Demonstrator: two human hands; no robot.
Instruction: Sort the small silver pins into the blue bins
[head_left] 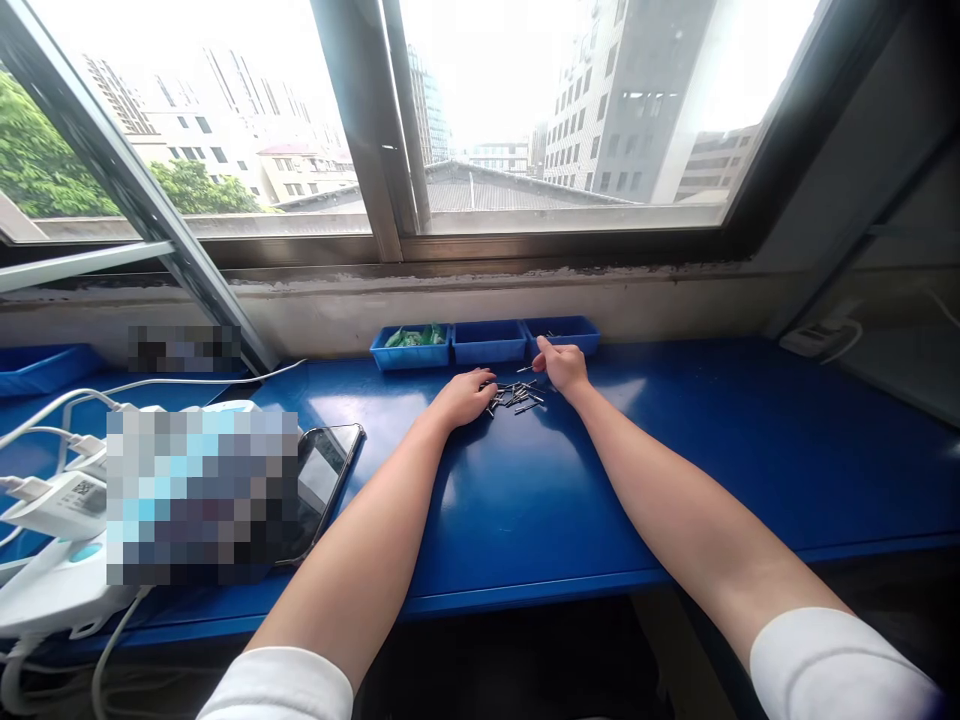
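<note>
A small pile of thin metal pins (pixel 516 397) lies on the blue table (pixel 570 480) in front of three blue trays. My left hand (pixel 466 394) rests palm down at the pile's left edge, fingers curled onto the pins. My right hand (pixel 562 365) hovers just right of the pile, its fingers pinched on one pin that sticks out to the left. Behind it stands the right blue tray (pixel 564 330); the middle tray (pixel 489 341) looks bare, and the left tray (pixel 411 346) holds green parts.
A black phone (pixel 324 478) lies at the left beside white chargers and cables (pixel 52 500). Another blue tray (pixel 37 366) sits far left. A white power strip (pixel 814 338) is at the right. The window sill runs behind the trays.
</note>
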